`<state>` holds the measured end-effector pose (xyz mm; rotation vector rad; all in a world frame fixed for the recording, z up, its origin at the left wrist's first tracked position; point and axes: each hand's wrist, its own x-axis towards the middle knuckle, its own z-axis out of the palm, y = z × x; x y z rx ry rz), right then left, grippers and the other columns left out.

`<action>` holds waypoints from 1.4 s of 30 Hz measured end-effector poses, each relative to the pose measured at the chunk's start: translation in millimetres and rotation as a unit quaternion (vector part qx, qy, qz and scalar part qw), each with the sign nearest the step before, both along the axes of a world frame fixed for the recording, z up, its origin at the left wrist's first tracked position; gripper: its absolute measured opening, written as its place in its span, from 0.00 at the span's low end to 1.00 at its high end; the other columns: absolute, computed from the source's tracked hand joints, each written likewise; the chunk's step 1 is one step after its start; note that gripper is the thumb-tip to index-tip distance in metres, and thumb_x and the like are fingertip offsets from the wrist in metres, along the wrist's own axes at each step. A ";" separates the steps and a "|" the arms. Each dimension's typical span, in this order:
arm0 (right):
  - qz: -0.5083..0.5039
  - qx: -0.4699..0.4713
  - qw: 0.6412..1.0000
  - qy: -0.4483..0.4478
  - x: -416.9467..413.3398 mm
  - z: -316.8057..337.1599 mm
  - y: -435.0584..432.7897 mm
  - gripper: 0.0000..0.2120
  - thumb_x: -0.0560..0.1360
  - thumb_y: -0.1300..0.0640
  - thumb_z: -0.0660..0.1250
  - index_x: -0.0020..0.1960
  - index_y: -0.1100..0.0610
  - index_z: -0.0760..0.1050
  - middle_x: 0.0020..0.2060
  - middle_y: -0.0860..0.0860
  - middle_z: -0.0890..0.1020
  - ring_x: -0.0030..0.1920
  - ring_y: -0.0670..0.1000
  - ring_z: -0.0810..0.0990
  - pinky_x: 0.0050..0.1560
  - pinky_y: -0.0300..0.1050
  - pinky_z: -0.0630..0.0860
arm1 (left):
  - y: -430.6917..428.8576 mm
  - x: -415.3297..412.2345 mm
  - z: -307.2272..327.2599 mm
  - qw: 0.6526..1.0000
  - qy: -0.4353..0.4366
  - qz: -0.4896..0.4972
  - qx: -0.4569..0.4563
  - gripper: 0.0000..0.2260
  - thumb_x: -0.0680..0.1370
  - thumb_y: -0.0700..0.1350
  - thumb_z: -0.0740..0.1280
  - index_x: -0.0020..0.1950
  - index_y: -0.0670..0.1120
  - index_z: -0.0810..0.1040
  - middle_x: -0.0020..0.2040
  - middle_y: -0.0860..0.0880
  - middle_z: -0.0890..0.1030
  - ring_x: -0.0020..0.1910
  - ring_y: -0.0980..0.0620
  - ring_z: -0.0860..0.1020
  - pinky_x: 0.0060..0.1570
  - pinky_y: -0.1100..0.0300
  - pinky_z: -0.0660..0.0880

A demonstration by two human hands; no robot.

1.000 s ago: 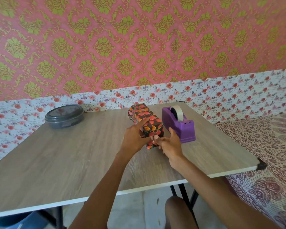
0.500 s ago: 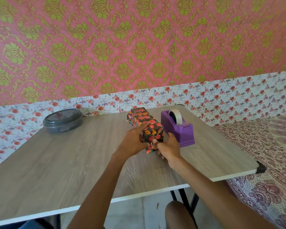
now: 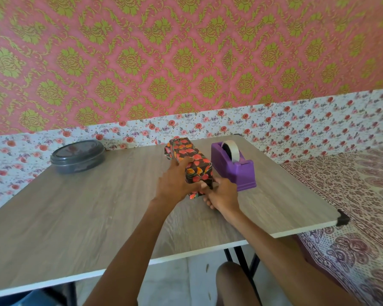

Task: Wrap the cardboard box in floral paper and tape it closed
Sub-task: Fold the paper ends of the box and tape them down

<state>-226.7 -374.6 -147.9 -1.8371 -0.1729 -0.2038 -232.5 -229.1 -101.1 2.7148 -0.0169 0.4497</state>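
Note:
The box (image 3: pixel 190 160), fully covered in dark paper with red and orange flowers, lies lengthwise on the wooden table (image 3: pixel 86 206), pointing away from me. My left hand (image 3: pixel 175 182) grips its near end from the left, fingers curled over the top edge. At the near right corner, my right hand (image 3: pixel 221 195) pinches the folded paper flap. A purple tape dispenser (image 3: pixel 234 166) with a white roll stands just right of the box.
A round dark grey lidded container (image 3: pixel 77 156) sits at the table's far left. A patterned bed cover (image 3: pixel 352 195) lies to the right of the table. Floral wallpaper backs the table. My knee (image 3: pixel 234 281) shows below the table's front edge.
Both hands stay on the near end of the box. The left hand's fingers have shifted slightly higher over the top. The camera has tilted a little.

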 end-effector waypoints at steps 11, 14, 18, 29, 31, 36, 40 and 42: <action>0.015 -0.002 1.000 0.010 8.7 -6.2 -1.5 0.06 0.73 0.57 0.75 0.49 0.56 0.82 0.24 0.51 0.79 0.20 0.45 0.74 0.23 0.38 0.72 | 4.3 2.1 6.8 0.999 -0.035 -0.039 0.007 0.27 0.76 0.58 0.69 0.72 0.52 0.68 0.66 0.45 0.72 0.61 0.43 0.76 0.58 0.48 0.76; 0.012 -0.058 0.998 -0.017 10.1 -5.4 -1.2 0.09 0.70 0.49 0.78 0.48 0.50 0.83 0.26 0.44 0.80 0.24 0.41 0.76 0.30 0.37 0.74 | 7.3 0.7 4.3 0.999 -0.038 -0.036 0.012 0.24 0.79 0.54 0.66 0.74 0.51 0.67 0.64 0.43 0.74 0.59 0.41 0.76 0.56 0.48 0.76; -0.010 -0.089 0.995 -0.038 10.7 -4.7 1.6 0.18 0.69 0.36 0.73 0.39 0.51 0.78 0.28 0.46 0.81 0.28 0.46 0.80 0.33 0.46 0.78 | 4.9 -1.1 4.0 0.998 -0.055 -0.036 0.011 0.19 0.83 0.49 0.60 0.74 0.49 0.68 0.59 0.40 0.76 0.55 0.40 0.76 0.52 0.51 0.74; -0.025 -0.107 0.993 -0.048 16.7 -10.3 0.0 0.14 0.66 0.47 0.80 0.46 0.53 0.84 0.31 0.43 0.81 0.32 0.43 0.80 0.33 0.38 0.74 | 5.1 0.1 -5.1 0.997 -0.043 0.032 0.047 0.38 0.67 0.68 0.72 0.73 0.59 0.63 0.61 0.48 0.77 0.56 0.44 0.79 0.53 0.49 0.76; -0.028 -0.105 0.993 -0.045 14.8 -7.1 0.2 0.18 0.62 0.45 0.82 0.48 0.52 0.84 0.36 0.44 0.83 0.36 0.41 0.81 0.33 0.33 0.72 | 5.2 2.1 -5.5 0.996 -0.058 0.031 0.054 0.37 0.69 0.65 0.73 0.73 0.58 0.63 0.60 0.48 0.79 0.55 0.44 0.80 0.51 0.51 0.76; -0.039 -0.100 0.993 -0.056 16.1 -7.1 2.5 0.17 0.63 0.44 0.81 0.43 0.53 0.82 0.29 0.43 0.80 0.29 0.40 0.78 0.27 0.33 0.68 | 9.8 -0.6 0.6 0.997 -0.071 0.014 0.021 0.28 0.75 0.59 0.69 0.73 0.58 0.68 0.58 0.47 0.82 0.55 0.43 0.80 0.52 0.52 0.76; -0.054 -0.146 0.985 -0.070 14.7 -7.5 3.3 0.16 0.65 0.46 0.80 0.44 0.56 0.82 0.34 0.48 0.82 0.34 0.47 0.81 0.29 0.38 0.68 | 8.5 -3.3 1.4 0.998 -0.066 0.009 0.016 0.26 0.77 0.56 0.68 0.74 0.57 0.67 0.57 0.46 0.82 0.54 0.43 0.80 0.52 0.51 0.76; -0.057 -0.186 0.978 -0.075 13.6 -7.7 4.1 0.16 0.68 0.46 0.78 0.48 0.55 0.83 0.39 0.48 0.84 0.39 0.48 0.82 0.31 0.37 0.68 | 7.9 -5.0 1.2 0.998 -0.059 0.009 0.001 0.25 0.78 0.54 0.68 0.75 0.57 0.66 0.57 0.46 0.81 0.54 0.42 0.80 0.51 0.50 0.75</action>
